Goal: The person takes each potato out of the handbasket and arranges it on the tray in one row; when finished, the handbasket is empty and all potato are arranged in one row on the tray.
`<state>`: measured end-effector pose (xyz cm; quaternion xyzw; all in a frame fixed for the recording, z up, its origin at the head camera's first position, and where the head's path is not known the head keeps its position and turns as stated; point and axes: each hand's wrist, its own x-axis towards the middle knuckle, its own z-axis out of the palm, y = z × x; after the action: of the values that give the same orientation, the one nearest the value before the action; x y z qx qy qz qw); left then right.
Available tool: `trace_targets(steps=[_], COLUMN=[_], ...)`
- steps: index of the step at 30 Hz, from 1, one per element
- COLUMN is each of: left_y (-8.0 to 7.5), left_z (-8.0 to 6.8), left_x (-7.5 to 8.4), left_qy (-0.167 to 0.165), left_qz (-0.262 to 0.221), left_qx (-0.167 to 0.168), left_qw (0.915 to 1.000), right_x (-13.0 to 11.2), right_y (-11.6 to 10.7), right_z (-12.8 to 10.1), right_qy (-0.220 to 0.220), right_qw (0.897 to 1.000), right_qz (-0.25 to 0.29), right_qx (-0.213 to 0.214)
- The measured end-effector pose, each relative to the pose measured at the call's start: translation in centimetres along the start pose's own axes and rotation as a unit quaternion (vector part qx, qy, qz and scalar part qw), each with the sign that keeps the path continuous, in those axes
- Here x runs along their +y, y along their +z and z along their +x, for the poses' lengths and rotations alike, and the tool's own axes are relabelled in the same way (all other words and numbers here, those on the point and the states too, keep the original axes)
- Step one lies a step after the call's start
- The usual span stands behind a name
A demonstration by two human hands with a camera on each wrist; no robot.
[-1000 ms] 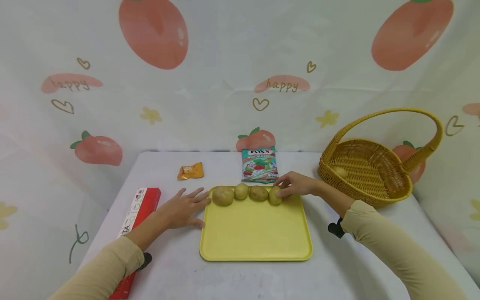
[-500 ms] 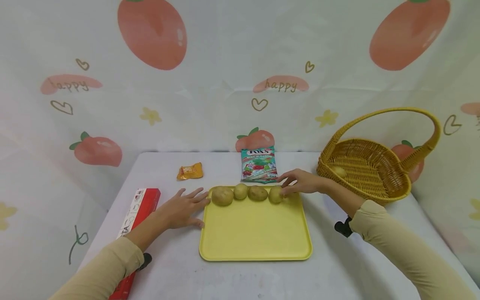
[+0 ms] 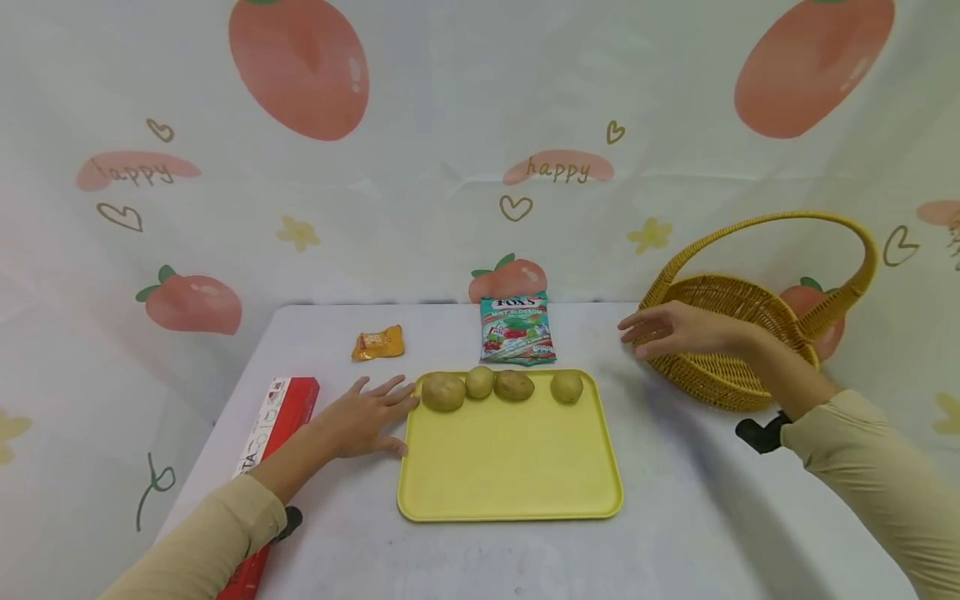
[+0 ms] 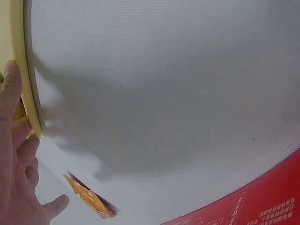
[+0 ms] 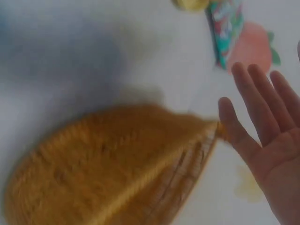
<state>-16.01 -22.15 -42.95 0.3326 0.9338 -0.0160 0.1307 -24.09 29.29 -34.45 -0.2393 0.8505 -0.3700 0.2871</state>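
Several potatoes lie in a row along the far edge of a yellow tray (image 3: 510,467). Three sit close together at the left, starting with a large potato (image 3: 443,392); a rounder potato (image 3: 566,387) sits apart at the right. My left hand (image 3: 367,423) is spread flat at the tray's left side, its thumb and fingertips at the rim. Holding nothing, my right hand (image 3: 686,329) is raised in front of the wicker basket (image 3: 697,383) and hides part of its inside. In the right wrist view the right hand's fingers (image 5: 262,105) are extended beside the basket.
A green candy bag (image 3: 517,329) lies behind the tray, with a small orange packet (image 3: 378,342) to its left. Along the table's left side is a long red-and-white box (image 3: 296,408), under the left forearm. The basket's tall handle (image 3: 780,218) arches up at the right.
My right hand has let go of the rightmost potato and moved right to the basket. That potato has shifted slightly right on the tray. The left hand has stayed put.
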Motion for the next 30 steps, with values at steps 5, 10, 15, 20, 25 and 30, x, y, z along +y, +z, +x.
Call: trace_targets(steps=[5,10,15,20,25,30], left_y=[-0.1,-0.2,-0.1,0.1,0.2,0.2], left_z=[-0.1,-0.1,0.0,0.0,0.1,0.2], left_x=[0.0,0.1,0.0,-0.1,-0.2,-0.2], left_qy=[0.0,-0.001,-0.001,-0.001,0.002,0.001], left_qz=[-0.002,-0.009,-0.008,-0.009,-0.008,-0.004], left_qx=[0.002,0.004,0.003,0.001,0.0,-0.003], left_qw=[1.0,1.0,1.0,1.0,1.0,1.0], right_x=[1.0,2.2,4.0,6.2,7.7,7.8], right_y=[-2.4,-4.2,-5.2,-5.5,-5.2,-4.7], right_z=[-1.8,-2.8,-2.9,-2.5,-1.9,-1.1], right_qy=[0.005,0.03,0.067,0.113,0.168,0.189], right_qw=[1.0,0.999,0.998,0.993,0.982,0.979], right_qz=[-0.029,-0.042,-0.004,0.043,0.08,0.078], right_qx=[0.006,0.016,0.011,0.017,0.015,0.002])
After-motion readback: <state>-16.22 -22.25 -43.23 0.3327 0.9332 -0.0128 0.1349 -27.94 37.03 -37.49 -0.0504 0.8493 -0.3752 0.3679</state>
